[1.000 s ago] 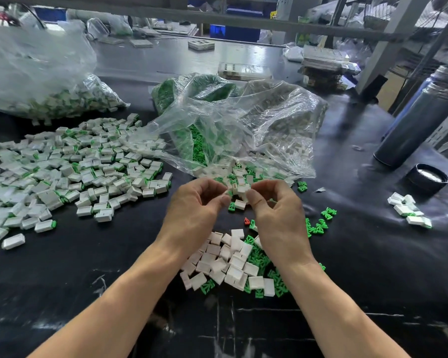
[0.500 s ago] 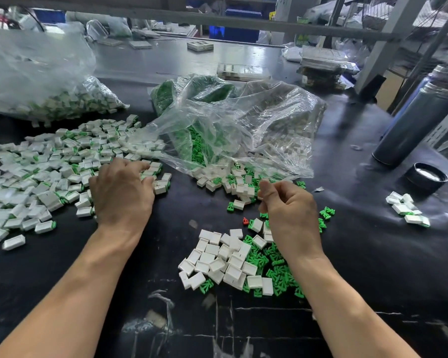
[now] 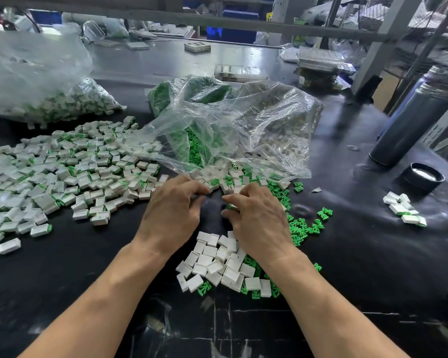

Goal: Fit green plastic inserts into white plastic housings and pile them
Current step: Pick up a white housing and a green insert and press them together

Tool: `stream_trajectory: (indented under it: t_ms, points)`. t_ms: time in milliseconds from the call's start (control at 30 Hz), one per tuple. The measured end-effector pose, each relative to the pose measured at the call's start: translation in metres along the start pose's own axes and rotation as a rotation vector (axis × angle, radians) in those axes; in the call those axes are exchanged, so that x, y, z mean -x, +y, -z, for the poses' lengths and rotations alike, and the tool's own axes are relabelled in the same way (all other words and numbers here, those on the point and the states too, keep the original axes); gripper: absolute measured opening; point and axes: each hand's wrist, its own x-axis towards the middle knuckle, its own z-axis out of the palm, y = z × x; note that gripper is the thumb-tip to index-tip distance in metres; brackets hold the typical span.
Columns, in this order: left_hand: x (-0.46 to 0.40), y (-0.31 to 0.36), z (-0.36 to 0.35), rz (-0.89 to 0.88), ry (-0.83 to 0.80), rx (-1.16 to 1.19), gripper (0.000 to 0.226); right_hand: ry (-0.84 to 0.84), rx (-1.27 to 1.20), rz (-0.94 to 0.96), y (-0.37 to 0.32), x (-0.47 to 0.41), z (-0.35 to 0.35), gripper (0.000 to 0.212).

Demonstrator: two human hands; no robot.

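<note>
1. Evidently both hands are down on the black tabletop (image 3: 347, 254), close together at the mouth of the clear plastic bag (image 3: 243, 130), where loose parts have spilled out within easy reach.
2. The left hand (image 3: 172, 213) has its fingers curled, tips at a white housing (image 3: 209, 186) by the bag's edge; whether it has actually pinched it I cannot tell.
3. The right hand (image 3: 259, 215) is also curled, fingertips down among the green inserts (image 3: 305, 226); its grasp is hidden too.
4. Unfitted white housings (image 3: 217, 264) lie heaped just under the wrists, mixed with inserts, likely so either hand can draw stock without reaching.
5. The finished pile (image 3: 62, 177), white pieces with green showing at one end, spreads to the left, apart from the raw stock, which keeps done and undone from mixing.
6. A small separate group of pieces (image 3: 404, 210) sits far right, near a dark cylinder (image 3: 411, 125); its purpose is unclear.
</note>
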Motion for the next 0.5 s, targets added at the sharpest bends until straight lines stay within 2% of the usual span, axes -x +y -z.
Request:
stream_trajectory:
  t_ms: [267, 500]
  points:
    - [0.0015, 0.0038, -0.0002, 0.011, -0.040, 0.012, 0.011, 0.034, 0.046, 0.008, -0.0013, -0.0031, -0.0061, 0.026]
    - [0.0027, 0.0062, -0.0005, 0.007, -0.050, 0.026, 0.013, 0.069, -0.066, -0.020, -0.0002, -0.0041, -0.0041, 0.027]
